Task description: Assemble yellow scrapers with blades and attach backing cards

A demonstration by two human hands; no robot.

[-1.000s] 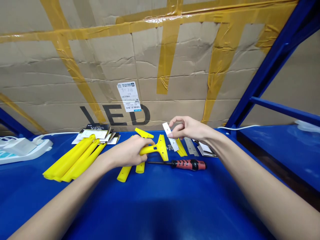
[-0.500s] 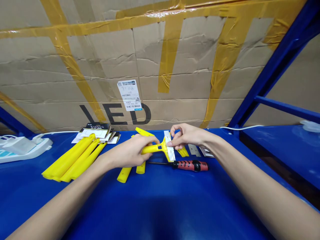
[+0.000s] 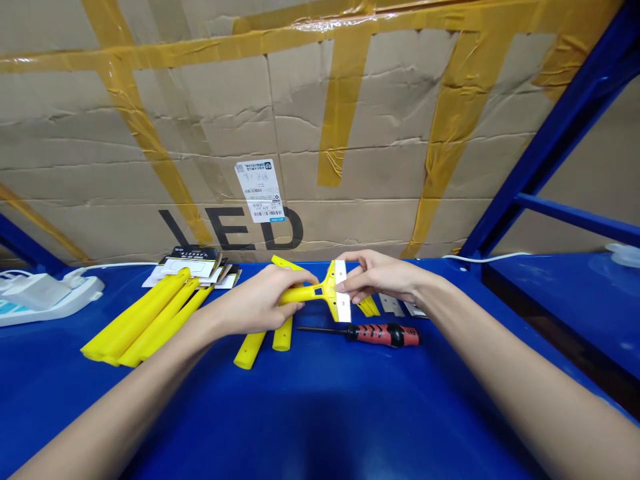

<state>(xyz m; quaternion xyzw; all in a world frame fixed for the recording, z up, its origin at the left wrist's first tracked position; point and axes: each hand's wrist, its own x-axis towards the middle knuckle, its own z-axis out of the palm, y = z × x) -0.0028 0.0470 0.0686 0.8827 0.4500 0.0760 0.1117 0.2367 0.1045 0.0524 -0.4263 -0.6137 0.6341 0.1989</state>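
Note:
My left hand [image 3: 263,297] is closed around the handle of a yellow scraper [image 3: 305,293], held above the blue surface with its head to the right. A flat metal blade [image 3: 343,309] lies across the end of that head. The thumb and fingers of my right hand [image 3: 383,277] pinch the blade near its middle; the fingertips behind it are partly hidden. Just below the scraper head lies a screwdriver [image 3: 383,335] with a red and black handle, its shaft pointing left. More yellow handles [image 3: 250,350] lie beneath my left hand.
Several yellow scrapers [image 3: 145,320] with black-and-white cards [image 3: 193,263] lie at left. Behind my right hand are small yellow pieces [image 3: 369,306] and loose metal blades [image 3: 390,305]. A white power strip [image 3: 50,300] sits far left. A large taped carton [image 3: 300,133] stands behind, beside a blue frame post [image 3: 535,140].
The blade has shifted slightly to the right against the scraper head, and more of the yellow head shows. My right hand has moved a little right with it. My left hand keeps its hold.

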